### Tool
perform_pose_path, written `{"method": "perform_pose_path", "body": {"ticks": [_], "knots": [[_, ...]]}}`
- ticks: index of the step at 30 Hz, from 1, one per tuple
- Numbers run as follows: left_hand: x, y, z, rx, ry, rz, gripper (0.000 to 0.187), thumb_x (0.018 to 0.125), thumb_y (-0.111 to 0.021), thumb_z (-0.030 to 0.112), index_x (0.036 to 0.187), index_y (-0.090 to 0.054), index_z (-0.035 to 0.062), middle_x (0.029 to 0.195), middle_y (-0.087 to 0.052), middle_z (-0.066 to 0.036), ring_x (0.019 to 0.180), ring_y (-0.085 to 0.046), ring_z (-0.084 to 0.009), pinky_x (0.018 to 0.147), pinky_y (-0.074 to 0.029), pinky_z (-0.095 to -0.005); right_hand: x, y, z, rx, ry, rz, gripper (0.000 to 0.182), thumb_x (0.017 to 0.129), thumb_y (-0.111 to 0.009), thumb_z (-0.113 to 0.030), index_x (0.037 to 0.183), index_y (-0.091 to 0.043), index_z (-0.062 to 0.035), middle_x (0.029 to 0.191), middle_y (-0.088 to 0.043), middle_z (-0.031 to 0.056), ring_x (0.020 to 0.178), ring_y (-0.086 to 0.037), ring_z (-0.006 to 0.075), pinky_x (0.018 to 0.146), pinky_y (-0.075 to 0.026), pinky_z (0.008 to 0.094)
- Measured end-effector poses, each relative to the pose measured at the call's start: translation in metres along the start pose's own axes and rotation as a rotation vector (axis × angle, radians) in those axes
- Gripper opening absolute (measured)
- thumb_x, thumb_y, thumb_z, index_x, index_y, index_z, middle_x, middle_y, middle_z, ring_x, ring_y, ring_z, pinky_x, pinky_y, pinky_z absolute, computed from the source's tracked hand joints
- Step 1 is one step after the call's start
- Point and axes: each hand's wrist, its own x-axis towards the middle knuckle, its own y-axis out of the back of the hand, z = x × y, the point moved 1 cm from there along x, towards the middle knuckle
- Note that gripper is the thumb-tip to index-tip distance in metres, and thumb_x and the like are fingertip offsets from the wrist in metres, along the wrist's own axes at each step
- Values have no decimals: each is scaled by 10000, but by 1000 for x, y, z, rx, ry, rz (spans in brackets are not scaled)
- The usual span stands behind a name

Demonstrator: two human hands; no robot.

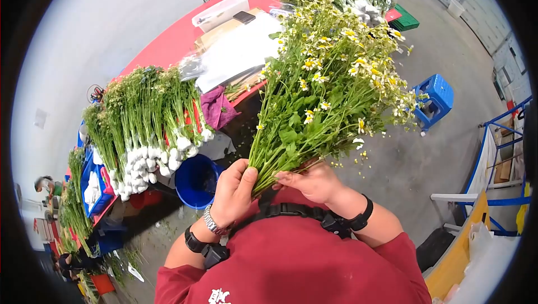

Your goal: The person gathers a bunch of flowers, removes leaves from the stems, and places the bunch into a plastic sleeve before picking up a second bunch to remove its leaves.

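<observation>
A large bunch of white-and-yellow daisy-like flowers fans up and to the right from both hands in the head view. My left hand is closed round the lower stems, its thumb pointing up along them. On the right side of the same stems, my right hand grips with thumb and fingers, some of them hidden behind the green. The blossoms spread over the table's right end and the floor beyond.
Bundles with white-wrapped ends line the red table, near white sheets, a purple cloth and a clear box. Below stands a blue bucket. A blue stool is at right. Another person is far left.
</observation>
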Motion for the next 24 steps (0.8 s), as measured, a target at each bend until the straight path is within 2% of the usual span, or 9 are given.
{"method": "perform_pose_path", "body": {"ticks": [8, 10, 13, 14, 16, 17, 19, 22, 24], "knots": [[-5, 9, -3, -41, 17, 43, 278, 1084, -483, 235, 1075, -602, -16, 793, -661, -30, 623, -602, -73, 556, -485, -248, 6, -3, 9, 7, 34, -76, 219, 957, -692, -60, 1162, -664, 14, 1067, -718, 112, 900, -698, 182, 806, -592, 335], [-4, 11, 0, -15, 15, 29, 283, 1086, -479, 238, 1081, -604, -17, 796, -659, -31, 624, -599, -73, 557, -484, -248, 9, -7, 2, 2, -4, -83, 272, 947, -738, -168, 1159, -700, -2, 1072, -740, 51, 958, -685, 130, 847, -561, 291], [-1, 19, -1, -288, 199, -80, 329, 1094, -446, 273, 1062, -632, 4, 772, -660, -48, 581, -587, -94, 538, -495, -247, 15, -8, 9, -64, -16, -105, 325, 944, -744, -190, 1196, -683, 6, 1104, -731, 49, 1002, -665, 130, 879, -544, 311], [-1, 26, 0, -289, 201, -75, 329, 1094, -446, 273, 1062, -632, 4, 772, -660, -48, 581, -587, -94, 538, -495, -247, 16, -6, 9, -63, -19, -109, 325, 944, -744, -190, 1196, -683, 6, 1104, -731, 49, 1002, -665, 130, 879, -544, 311], [-3, 39, 2, -370, 465, -239, 372, 1098, -414, 296, 1036, -641, 7, 753, -663, -64, 556, -593, -121, 523, -507, -254, 18, -1, 6, -416, -67, -102, 403, 936, -759, -247, 1217, -661, 25, 1090, -731, 72, 984, -666, 150, 867, -545, 330], [-3, 42, -1, -397, 524, -256, 404, 1097, -391, 307, 1026, -641, -3, 734, -663, -79, 533, -598, -147, 499, -503, -261, 19, -4, 5, -412, -71, -112, 403, 936, -759, -247, 1217, -661, 25, 1090, -731, 72, 984, -666, 150, 867, -545, 330], [-4, 46, -1, -442, 568, -276, 406, 1094, -390, 301, 1024, -642, -8, 722, -660, -83, 527, -599, -154, 488, -497, -264, 22, -11, 2, 20, -58, -162, 462, 922, -773, -302, 1211, -652, 37, 1082, -730, 105, 974, -675, 186, 883, -544, 348], [-7, 52, -6, -469, 636, -312, 427, 1088, -386, 316, 1043, -650, -17, 715, -667, -114, 495, -589, -169, 459, -478, -270, 28, -4, 18, -127, -125, -226, 435, 931, -763, -280, 1207, -654, 38, 1079, -729, 118, 967, -682, 205, 881, -547, 355], [-7, 51, -8, -518, 635, -385, 523, 1072, -420, 404, 1065, -640, -71, 721, -669, -173, 441, -557, -192, 429, -458, -279, 33, -4, 16, -206, -109, -253, 410, 934, -759, -262, 1199, -658, 35, 1063, -728, 111, 953, -681, 206, 869, -549, 352]]}}
